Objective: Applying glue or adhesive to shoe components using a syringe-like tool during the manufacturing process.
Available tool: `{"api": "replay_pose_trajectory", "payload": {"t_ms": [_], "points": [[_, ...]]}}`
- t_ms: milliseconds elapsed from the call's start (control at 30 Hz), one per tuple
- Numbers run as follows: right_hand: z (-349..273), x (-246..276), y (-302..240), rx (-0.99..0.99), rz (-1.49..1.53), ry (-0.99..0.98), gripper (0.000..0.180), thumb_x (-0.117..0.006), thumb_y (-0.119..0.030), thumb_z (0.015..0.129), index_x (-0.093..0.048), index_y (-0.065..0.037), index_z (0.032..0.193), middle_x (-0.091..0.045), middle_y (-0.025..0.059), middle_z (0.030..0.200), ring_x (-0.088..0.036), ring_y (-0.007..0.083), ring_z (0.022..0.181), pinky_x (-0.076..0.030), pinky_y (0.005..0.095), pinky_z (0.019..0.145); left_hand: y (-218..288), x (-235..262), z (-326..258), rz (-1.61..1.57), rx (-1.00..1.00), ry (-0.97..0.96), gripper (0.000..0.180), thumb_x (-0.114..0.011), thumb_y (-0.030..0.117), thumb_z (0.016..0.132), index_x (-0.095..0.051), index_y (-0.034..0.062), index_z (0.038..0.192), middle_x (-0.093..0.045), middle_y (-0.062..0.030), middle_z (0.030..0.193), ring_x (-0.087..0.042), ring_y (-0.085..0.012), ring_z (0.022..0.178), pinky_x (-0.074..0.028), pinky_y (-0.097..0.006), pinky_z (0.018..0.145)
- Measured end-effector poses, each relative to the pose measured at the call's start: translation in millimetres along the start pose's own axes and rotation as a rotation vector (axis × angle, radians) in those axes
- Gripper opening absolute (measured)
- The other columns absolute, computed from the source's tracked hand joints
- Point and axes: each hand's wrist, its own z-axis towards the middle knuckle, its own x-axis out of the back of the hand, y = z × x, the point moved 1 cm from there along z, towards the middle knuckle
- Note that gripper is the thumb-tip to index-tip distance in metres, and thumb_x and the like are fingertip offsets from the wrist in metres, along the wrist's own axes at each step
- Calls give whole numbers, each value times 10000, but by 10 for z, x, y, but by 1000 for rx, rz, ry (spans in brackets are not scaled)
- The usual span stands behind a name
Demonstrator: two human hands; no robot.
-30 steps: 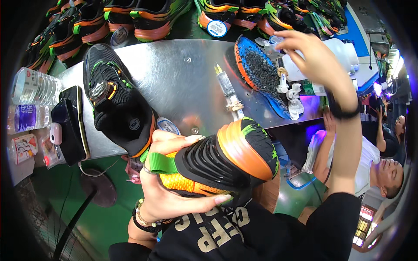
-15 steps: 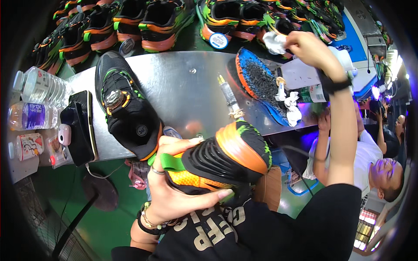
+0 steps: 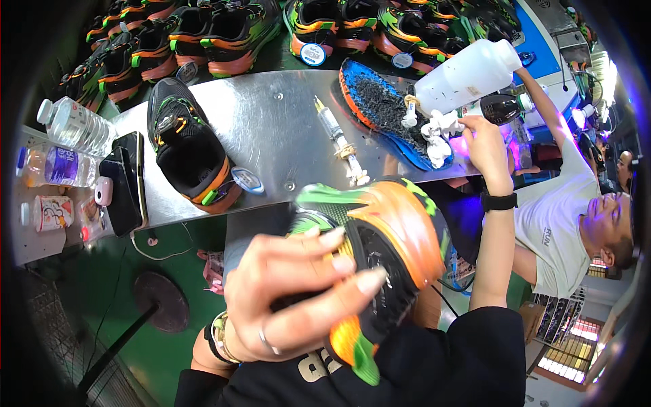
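My left hand (image 3: 285, 292) is closed around a black, orange and green sports shoe (image 3: 407, 227), tilted with its orange sole side uppermost. My right hand (image 3: 487, 150) reaches forward, fingertips pinched on a white cloth wad (image 3: 445, 122). Below the fingers, another crumpled white wad (image 3: 438, 150) rests on a blue, orange-edged shoe sole (image 3: 349, 95) covered with black crumbs. A small wrapped stick (image 3: 409, 112) lies on it too. Left of the sole, a syringe (image 3: 331, 123) lies on the metal table. A second black shoe (image 3: 186, 149) stands farther left.
Rows of similar shoes (image 3: 237, 37) line the far side. A white plastic bottle (image 3: 468, 74) and a dark drink bottle (image 3: 502, 107) lie right of the sole. Phones (image 3: 122, 183) and clear bottles (image 3: 78, 125) are at left. A co-worker (image 3: 553, 217) sits at right.
My right hand has come down with the white wad to the sole's edge. The held shoe has turned and shifted right in my left hand. The second shoe now has its opening toward me.
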Motion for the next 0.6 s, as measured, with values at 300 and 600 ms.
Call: {"api": "replay_pose_trajectory", "payload": {"t_ms": [300,600], "points": [[-530,619,-817,-185,424,68,185,-652,-104,876,-716,-45,1040,-707,60,855,-579,122,678,-444,275,622,496,-76,-38,416,-188,-157,347,-779,162,687,-669,322,974,-512,31,1012,-610,-223,889,-604,-441,783],[-1074,812,-1325,416,1449,124,533,-381,-343,1010,-399,-17,1431,-326,304,1480,-378,429,1350,-276,528,1132,546,-212,-9,508,-340,-157,333,-759,203,745,-662,328,1039,-507,29,1039,-620,-213,902,-601,-413,739]]}}
